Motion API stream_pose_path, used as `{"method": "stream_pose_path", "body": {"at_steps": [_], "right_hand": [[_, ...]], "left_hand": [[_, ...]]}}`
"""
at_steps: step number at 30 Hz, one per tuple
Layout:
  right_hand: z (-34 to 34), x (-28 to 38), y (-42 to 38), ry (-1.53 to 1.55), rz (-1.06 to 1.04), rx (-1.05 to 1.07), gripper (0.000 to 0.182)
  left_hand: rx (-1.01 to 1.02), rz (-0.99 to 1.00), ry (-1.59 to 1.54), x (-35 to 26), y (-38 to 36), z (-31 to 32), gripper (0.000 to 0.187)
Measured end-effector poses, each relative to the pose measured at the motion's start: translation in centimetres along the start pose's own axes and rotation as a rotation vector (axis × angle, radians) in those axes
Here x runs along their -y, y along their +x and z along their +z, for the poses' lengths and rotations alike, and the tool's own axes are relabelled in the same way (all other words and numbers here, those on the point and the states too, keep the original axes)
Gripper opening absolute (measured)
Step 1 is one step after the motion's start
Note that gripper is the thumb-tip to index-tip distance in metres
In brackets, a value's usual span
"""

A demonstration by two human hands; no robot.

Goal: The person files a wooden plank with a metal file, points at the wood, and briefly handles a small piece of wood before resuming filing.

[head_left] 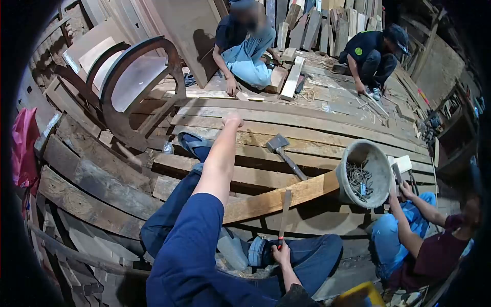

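Note:
My left hand [233, 121] reaches far forward over the wooden planks at the end of my outstretched arm; its fingers are turned away and hidden. In my right hand [281, 254], low and close to my body, is a flat-bladed tool [286, 215] with a red and black handle. Its blade points up and away, in front of a thick wooden board [286, 197]. A mallet [285, 154] with a dark square head lies on the planks, apart from both hands. Right of the board's end stands a grey bucket [379, 174] with several nails [358, 176] inside.
Two people, one in light trousers [249, 61] and one in a dark shirt [365, 48], crouch at the back near stacked wood. Another person [429, 245] sits at right, holding a blade. A curved wooden chair frame [110, 94] stands at left. Gaps separate the planks.

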State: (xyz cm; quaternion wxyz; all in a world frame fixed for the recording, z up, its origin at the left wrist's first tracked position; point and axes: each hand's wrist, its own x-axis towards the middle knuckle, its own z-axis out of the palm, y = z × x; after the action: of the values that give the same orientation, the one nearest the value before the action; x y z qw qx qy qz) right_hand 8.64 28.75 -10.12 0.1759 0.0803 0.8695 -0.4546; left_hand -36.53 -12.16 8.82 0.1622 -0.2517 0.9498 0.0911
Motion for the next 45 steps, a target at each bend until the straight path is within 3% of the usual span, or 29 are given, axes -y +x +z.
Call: {"method": "stream_pose_path", "body": {"at_steps": [5, 6, 8, 13, 15, 17, 18, 20, 22, 25, 28, 31, 33, 34, 35, 38, 40, 41, 42, 45], "right_hand": [[-0.8, 1.2, -0.2, -0.008, 0.08, 0.075, 0.044], [-0.9, 1.4, -0.3, -0.01, 0.091, 0.082, 0.044], [-0.8, 1.3, -0.3, -0.011, 0.092, 0.084, 0.044], [-0.6, 0.8, -0.4, 0.012, 0.112, 0.102, 0.047], [-0.6, 0.7, -0.2, 0.027, 0.023, 0.083, 0.049], [-0.1, 0.3, -0.5, -0.021, 0.006, 0.009, 0.038], [0.0, 0.4, -0.4, -0.044, -0.004, -0.027, 0.033], [-0.3, 0.3, -0.3, 0.011, 0.035, 0.044, 0.04], [-0.4, 0.3, -0.2, 0.01, 0.061, 0.075, 0.051], [-0.1, -0.3, 0.0, 0.034, 0.071, 0.079, 0.048], [-0.4, 0.6, -0.3, 0.06, 0.087, 0.096, 0.038], [-0.1, 0.5, -0.4, 0.044, 0.029, 0.019, 0.028], [-0.1, 0.5, -0.4, 0.015, 0.014, 0.002, 0.026], [-0.1, 0.5, -0.6, 0.001, 0.008, -0.006, 0.025], [0.4, -0.7, 0.0, 0.128, 0.125, 0.11, 0.04], [-0.6, 0.5, -0.3, 0.172, 0.109, 0.108, 0.028], [0.9, -2.0, 0.3, 0.066, -0.16, -0.069, 0.012], [0.3, -1.9, -0.3, 0.11, -0.065, -0.029, 0.016], [-0.4, -0.9, -0.3, 0.154, 0.03, 0.006, 0.023], [-1.2, -1.1, -0.6, 0.177, 0.012, -0.056, 0.028]], "left_hand": [[-0.123, -0.033, -0.144, 0.4, 0.8, 1.1, 0.048], [-0.171, 0.032, -0.087, 1.8, 7.9, 4.8, 0.059], [-0.203, -0.033, -0.29, 1.1, 4.2, 3.1, 0.084], [-0.475, -0.108, -0.711, 1.2, 9.0, 5.2, 0.101], [-0.497, -0.112, -0.891, 0.9, 8.6, 3.8, 0.1], [-0.434, -0.109, -1.101, 0.8, 7.3, 1.8, 0.101], [-0.305, -0.04, -1.133, 1.2, 7.2, 0.3, 0.102], [-0.652, -0.107, -1.008, 0.1, 5.9, -0.5, 0.096], [-0.506, -0.179, -0.967, 0.6, 6.4, -1.7, 0.089], [-0.426, -0.177, -0.898, 0.5, 2.8, -3.5, 0.082], [-0.519, -0.237, -0.753, 1.3, 5.7, -1.6, 0.062], [-0.6, -0.241, -0.746, 2.5, 7.3, 0.0, 0.06], [-0.393, -0.059, -0.959, 5.8, 11.2, 2.0, 0.057], [-0.285, 0.035, -1.058, 6.0, 9.0, 1.1, 0.056], [-0.147, 0.159, -1.328, 6.4, 6.4, 1.1, 0.051], [0.079, 0.38, -1.473, 6.8, -6.8, 0.5, 0.042], [0.2, 0.324, -1.378, 7.0, -17.0, -0.1, 0.045], [0.218, 0.424, -1.352, 8.2, -17.5, 2.5, 0.048], [0.333, 0.317, -1.388, 9.0, -19.5, 4.5, 0.045], [0.31, 0.24, -1.346, 9.4, -27.2, 9.1, 0.043]]}}
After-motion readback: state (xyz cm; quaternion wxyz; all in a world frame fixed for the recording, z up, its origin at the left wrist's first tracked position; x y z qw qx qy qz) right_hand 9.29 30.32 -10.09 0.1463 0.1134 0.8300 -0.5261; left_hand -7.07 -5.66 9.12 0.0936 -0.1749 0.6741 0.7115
